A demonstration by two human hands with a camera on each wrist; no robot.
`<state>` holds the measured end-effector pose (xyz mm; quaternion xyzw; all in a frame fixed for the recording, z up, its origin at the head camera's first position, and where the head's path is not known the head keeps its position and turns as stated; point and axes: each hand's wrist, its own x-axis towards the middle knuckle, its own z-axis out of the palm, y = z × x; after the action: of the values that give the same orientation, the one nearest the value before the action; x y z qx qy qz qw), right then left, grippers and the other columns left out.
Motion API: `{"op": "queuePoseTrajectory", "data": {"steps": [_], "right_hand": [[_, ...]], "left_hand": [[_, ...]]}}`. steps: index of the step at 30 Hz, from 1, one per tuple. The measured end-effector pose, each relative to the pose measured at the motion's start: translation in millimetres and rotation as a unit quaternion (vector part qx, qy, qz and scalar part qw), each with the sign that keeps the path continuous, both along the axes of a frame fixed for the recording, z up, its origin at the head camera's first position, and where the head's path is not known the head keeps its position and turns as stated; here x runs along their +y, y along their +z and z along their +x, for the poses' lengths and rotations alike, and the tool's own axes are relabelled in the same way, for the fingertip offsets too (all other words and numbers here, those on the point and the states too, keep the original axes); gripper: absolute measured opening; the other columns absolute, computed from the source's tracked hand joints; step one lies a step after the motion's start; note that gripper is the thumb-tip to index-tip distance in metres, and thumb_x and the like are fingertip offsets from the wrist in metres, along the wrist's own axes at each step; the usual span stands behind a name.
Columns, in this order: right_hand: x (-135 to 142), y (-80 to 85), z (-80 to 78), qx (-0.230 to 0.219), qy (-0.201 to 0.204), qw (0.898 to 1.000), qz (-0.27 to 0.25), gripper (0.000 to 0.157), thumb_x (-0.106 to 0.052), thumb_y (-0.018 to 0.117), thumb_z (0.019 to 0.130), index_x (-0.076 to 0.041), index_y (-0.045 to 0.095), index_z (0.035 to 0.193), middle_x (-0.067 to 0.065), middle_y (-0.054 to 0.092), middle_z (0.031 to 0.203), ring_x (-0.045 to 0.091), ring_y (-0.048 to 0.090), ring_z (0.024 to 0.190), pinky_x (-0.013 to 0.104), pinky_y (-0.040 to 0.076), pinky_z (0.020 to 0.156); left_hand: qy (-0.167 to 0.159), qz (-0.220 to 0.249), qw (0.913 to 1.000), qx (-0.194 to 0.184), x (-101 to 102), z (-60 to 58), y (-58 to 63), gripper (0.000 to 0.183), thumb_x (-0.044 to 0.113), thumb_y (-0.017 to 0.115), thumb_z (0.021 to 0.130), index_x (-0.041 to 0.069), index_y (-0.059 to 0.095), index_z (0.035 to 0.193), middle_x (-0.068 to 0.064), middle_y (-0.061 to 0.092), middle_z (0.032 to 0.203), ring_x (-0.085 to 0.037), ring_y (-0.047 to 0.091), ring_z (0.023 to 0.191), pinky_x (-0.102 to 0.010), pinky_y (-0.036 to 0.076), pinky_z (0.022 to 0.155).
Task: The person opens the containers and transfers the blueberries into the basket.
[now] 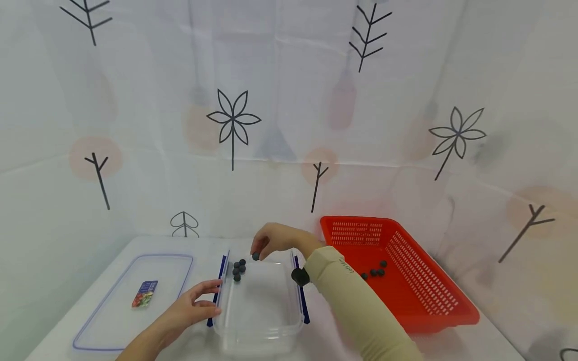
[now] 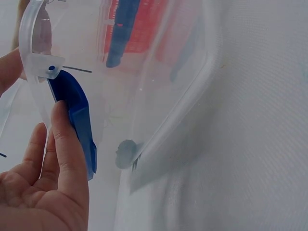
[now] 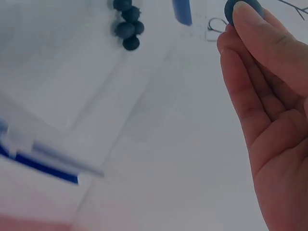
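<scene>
A clear plastic box (image 1: 259, 301) with dark blue side latches stands before me without its lid. Inside, several small dark blueberry-like balls (image 1: 237, 271) cluster at the back left corner. My right hand (image 1: 275, 238) is above the back of the box, pinching one more ball (image 1: 256, 256) between thumb and fingers; the right wrist view shows this ball (image 3: 243, 10) under the thumb. At the box's left side, my left hand (image 1: 194, 303) touches the edge with extended fingers. In the left wrist view its fingers lie against the blue latch (image 2: 77, 113).
To the right stands a red perforated basket (image 1: 420, 301) holding several more dark balls (image 1: 377, 272). A clear lid with a blue rim (image 1: 110, 296) lies at the left, a printed label (image 1: 145, 294) on it. Behind the table hangs a patterned cloth (image 1: 280, 195).
</scene>
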<state>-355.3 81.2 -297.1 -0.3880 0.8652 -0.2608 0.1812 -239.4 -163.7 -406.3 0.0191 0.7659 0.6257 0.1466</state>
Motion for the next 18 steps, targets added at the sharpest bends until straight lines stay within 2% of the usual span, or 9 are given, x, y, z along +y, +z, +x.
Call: {"op": "queuePoseTrajectory", "data": {"steps": [7, 14, 18], "right_hand": [[33.0, 16.2, -0.9, 0.007, -0.029, 0.999, -0.018, 0.017, 0.001, 0.069, 0.081, -0.006, 0.07, 0.096, -0.001, 0.066, 0.087, 0.013, 0.062, 0.082, 0.025, 0.05, 0.077], [69.7, 27.2, -1.2, -0.003, -0.08, 0.997, -0.022, 0.017, -0.002, 0.069, 0.081, -0.006, 0.069, 0.098, -0.001, 0.067, 0.088, 0.015, 0.063, 0.083, 0.027, 0.05, 0.08], [92.0, 29.9, -0.1, 0.016, -0.101, 0.995, -0.013, 0.017, -0.002, 0.069, 0.082, -0.008, 0.07, 0.098, -0.001, 0.067, 0.088, 0.015, 0.063, 0.083, 0.028, 0.05, 0.08]], "left_hand": [[-0.011, 0.005, 0.9999, 0.002, -3.6, -0.3, -0.4, 0.07, 0.015, 0.074, 0.08, 0.005, 0.038, 0.139, -0.02, 0.039, 0.133, -0.022, 0.052, 0.095, -0.039, 0.047, 0.082], [-0.015, 0.006, 0.9999, 0.004, -5.5, -1.2, -1.5, 0.07, 0.015, 0.074, 0.08, 0.004, 0.038, 0.139, -0.02, 0.038, 0.133, -0.021, 0.053, 0.095, -0.039, 0.048, 0.083], [-0.018, 0.012, 0.9997, 0.007, -5.3, -1.1, -0.6, 0.07, 0.014, 0.074, 0.079, 0.004, 0.038, 0.139, -0.02, 0.038, 0.133, -0.021, 0.053, 0.095, -0.038, 0.047, 0.082]]}}
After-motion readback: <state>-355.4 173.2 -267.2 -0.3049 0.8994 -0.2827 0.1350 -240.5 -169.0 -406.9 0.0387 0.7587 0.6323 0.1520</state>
